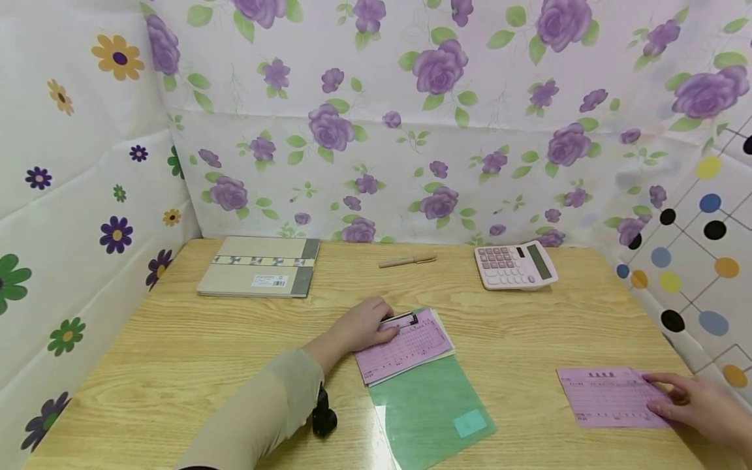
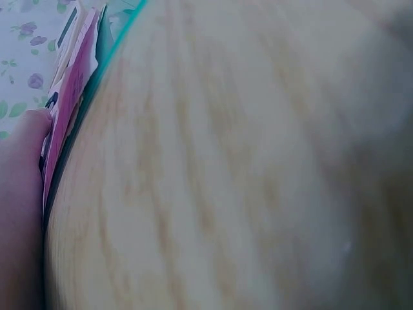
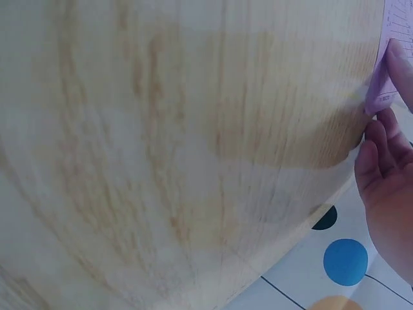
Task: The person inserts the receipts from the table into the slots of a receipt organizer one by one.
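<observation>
My left hand [image 1: 367, 326] grips the clip end of a translucent green clipboard [image 1: 431, 398], thumb over the dark metal clip [image 1: 411, 319]. Under the clip lie pink printed slips [image 1: 402, 349] with paler sheets beneath. In the left wrist view the thumb side of that hand shows at the left edge, against the pink slips [image 2: 68, 106] and the green edge. At the right of the table my right hand [image 1: 693, 405] pinches the right edge of a single pink printed slip [image 1: 611, 398] between thumb and fingers. The right wrist view catches only a corner of this slip [image 3: 384, 90].
A beige-and-grey notebook [image 1: 258, 266] lies at the back left. A beige pen [image 1: 407, 261] is at the back middle, and a pink calculator [image 1: 515, 266] at the back right. Patterned cloth [image 1: 376, 143] hangs around the wooden table [image 1: 223, 352]. A pale blue-green label [image 1: 470, 424] marks the clipboard.
</observation>
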### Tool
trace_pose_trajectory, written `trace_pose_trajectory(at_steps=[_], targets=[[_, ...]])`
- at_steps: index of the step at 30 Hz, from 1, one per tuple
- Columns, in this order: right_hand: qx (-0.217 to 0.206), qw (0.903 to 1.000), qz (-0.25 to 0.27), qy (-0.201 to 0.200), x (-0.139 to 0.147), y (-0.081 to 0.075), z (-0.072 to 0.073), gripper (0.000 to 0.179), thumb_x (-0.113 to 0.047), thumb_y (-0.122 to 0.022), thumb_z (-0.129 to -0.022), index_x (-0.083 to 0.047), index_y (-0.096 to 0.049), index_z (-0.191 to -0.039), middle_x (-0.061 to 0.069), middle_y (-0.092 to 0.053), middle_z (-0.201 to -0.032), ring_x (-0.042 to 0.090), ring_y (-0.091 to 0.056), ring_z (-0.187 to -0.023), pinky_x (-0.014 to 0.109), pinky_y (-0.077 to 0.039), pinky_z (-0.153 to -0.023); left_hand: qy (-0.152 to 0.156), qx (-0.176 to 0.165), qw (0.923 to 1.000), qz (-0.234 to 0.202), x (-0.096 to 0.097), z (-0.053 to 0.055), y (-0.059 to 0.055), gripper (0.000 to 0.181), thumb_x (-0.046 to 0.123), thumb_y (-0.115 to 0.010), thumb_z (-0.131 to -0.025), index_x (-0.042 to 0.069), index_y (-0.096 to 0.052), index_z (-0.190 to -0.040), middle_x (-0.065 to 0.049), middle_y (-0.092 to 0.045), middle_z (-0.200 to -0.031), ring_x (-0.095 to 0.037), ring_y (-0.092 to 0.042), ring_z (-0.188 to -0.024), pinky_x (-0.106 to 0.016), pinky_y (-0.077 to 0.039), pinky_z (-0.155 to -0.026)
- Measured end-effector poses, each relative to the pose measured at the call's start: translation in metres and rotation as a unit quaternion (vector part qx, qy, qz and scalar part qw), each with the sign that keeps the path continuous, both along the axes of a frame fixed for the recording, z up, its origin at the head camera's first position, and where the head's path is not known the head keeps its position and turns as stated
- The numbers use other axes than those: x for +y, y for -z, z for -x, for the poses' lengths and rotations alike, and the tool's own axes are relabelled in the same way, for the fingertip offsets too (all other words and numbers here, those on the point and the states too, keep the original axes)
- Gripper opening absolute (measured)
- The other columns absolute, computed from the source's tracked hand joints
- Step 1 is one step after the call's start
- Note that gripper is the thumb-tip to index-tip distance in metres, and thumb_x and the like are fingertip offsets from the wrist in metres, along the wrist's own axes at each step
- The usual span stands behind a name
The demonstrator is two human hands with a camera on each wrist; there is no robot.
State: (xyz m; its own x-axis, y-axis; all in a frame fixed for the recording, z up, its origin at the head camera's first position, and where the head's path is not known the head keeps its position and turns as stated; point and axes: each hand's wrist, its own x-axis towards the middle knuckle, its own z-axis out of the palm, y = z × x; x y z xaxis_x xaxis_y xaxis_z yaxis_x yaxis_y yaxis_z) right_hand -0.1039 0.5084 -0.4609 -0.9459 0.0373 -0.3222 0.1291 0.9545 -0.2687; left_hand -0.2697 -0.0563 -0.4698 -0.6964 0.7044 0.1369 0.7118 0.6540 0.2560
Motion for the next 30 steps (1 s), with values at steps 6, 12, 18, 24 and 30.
trace_pose_trajectory(at_steps=[6, 12, 18, 24, 30], targets=[[-0.023, 0.9991, 0.035, 0.009, -0.003, -0.001, 0.0, 0.077, -0.048, -0.067, -0.081, 0.007, -0.046, -0.129, 0.003, -0.056, -0.083, 0.02, -0.05, -0.074, 0.033, -0.041, -0.065, 0.001, -0.002, 1.0, -0.005, -0.001, 0.0, 0.001, 0.033, 0.038, -0.056, -0.092, 0.008, -0.06, -0.106, -0.003, -0.056, -0.101, -0.019, -0.053, -0.096, -0.034, -0.044, -0.089], [-0.037, 0.996, 0.063, 0.052, -0.01, -0.006, -0.004, 0.086, -0.055, -0.066, -0.079, 0.009, -0.042, -0.131, 0.004, -0.047, -0.08, 0.019, -0.045, -0.072, 0.028, -0.034, -0.059, 0.008, 0.001, 0.9999, -0.008, -0.001, 0.0, 0.002, 0.033, 0.038, -0.056, -0.092, 0.008, -0.06, -0.105, -0.003, -0.056, -0.101, -0.019, -0.053, -0.096, -0.034, -0.044, -0.088], [-0.034, 0.992, 0.087, 0.084, -0.012, -0.016, 0.001, 0.094, -0.062, -0.062, -0.078, 0.009, -0.038, -0.135, 0.026, -0.055, -0.101, 0.032, -0.051, -0.087, 0.039, -0.044, -0.07, -0.001, -0.008, 1.0, -0.002, 0.0, -0.001, -0.001, 0.033, 0.039, -0.057, -0.092, 0.01, -0.06, -0.106, -0.002, -0.056, -0.101, -0.017, -0.053, -0.096, -0.033, -0.044, -0.088], [-0.014, 0.9882, 0.121, 0.092, -0.02, -0.021, 0.004, 0.089, -0.062, -0.057, -0.083, 0.005, -0.039, -0.137, 0.037, -0.037, -0.129, 0.046, -0.041, -0.106, 0.055, -0.039, -0.081, -0.004, -0.004, 1.0, 0.001, 0.0, -0.001, 0.0, 0.034, 0.04, -0.055, -0.092, 0.01, -0.06, -0.107, -0.001, -0.056, -0.102, -0.017, -0.053, -0.096, -0.032, -0.044, -0.088], [0.023, 0.9915, 0.116, 0.055, -0.037, -0.025, 0.009, 0.077, -0.058, -0.054, -0.087, -0.001, -0.042, -0.138, 0.036, -0.033, -0.135, 0.047, -0.04, -0.112, 0.047, -0.045, -0.076, -0.004, -0.005, 1.0, 0.0, 0.0, 0.0, 0.001, 0.035, 0.041, -0.056, -0.092, 0.01, -0.06, -0.107, -0.001, -0.056, -0.102, -0.017, -0.053, -0.097, -0.033, -0.044, -0.089]])
